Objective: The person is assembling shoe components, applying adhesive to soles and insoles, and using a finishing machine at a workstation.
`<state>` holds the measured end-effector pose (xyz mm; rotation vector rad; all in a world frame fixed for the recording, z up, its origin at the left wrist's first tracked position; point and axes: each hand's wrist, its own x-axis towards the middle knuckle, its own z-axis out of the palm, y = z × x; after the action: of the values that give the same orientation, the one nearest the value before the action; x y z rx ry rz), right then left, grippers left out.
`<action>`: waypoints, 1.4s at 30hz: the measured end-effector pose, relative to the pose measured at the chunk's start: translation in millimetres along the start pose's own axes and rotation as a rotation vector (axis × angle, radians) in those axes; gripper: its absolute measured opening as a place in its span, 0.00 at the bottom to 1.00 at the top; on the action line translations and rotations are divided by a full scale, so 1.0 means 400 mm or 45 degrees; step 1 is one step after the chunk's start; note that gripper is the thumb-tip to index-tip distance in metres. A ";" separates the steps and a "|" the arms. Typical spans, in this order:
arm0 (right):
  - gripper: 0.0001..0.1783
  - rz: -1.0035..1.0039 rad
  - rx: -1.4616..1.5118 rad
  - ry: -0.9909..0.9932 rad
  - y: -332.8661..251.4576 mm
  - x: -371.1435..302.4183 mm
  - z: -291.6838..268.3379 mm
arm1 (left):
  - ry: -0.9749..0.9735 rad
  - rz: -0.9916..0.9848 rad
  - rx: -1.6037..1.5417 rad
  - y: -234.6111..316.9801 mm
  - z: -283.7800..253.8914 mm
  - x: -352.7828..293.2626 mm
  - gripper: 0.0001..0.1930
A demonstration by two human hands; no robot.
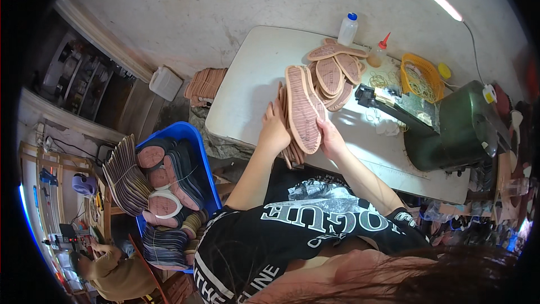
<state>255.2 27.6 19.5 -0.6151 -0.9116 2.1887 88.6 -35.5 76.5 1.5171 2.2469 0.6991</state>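
Note:
My right hand (332, 139) is closed on the lower right edge of a brown striped insole (304, 107) with a pale rim, tilted up over the table's near edge. Against its left side, my left hand (274, 128) is closed round a stack of similar insoles (294, 152), seen mostly edge-on. Part of that stack is hidden behind the front insole and the hand. Just beyond lies a loose pile of insoles (331, 76), overlapping on the white table (242, 87).
A sewing machine (444, 129) stands at the right, beside a yellow basket (422, 76) of rubber bands. Two bottles (348, 29) stand near the wall. At lower left is a blue crate (194, 141) of bundled soles. A lamp (444, 4) hangs upper right. Another person (124, 276) works at lower left.

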 end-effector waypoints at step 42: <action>0.53 -0.139 -1.376 1.184 -0.042 0.145 -0.065 | -0.105 -0.055 0.117 -0.010 -0.013 0.119 0.42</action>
<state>240.4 90.2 6.1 -1.7970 -1.4337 0.8984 65.2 6.3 78.4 1.5058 2.2707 0.5180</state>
